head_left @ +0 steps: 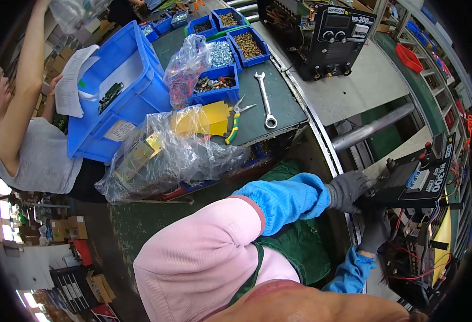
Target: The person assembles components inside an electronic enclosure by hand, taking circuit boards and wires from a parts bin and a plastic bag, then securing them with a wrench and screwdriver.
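My left hand [347,191], in a dark grey glove, has its fingers curled at the near edge of a black front panel [397,188]. This panel belongs to a partly built welding machine and carries knobs and a pale blue-and-white switch [418,180]. Just below the panel, my right hand [376,234], also gloved, reaches in beside the machine's inner parts and wires [415,252]. Its fingers are mostly hidden by the panel and shadow. Blue sleeve covers [289,201] run over both forearms.
Left, a green-topped bench holds a combination wrench [265,100], cutters [236,119], blue bins of screws [249,45] and bagged metal parts [166,150]. A co-worker [37,139] stands beside a big blue crate [131,91]. Another welding machine [332,43] sits farther along the roller line [375,126].
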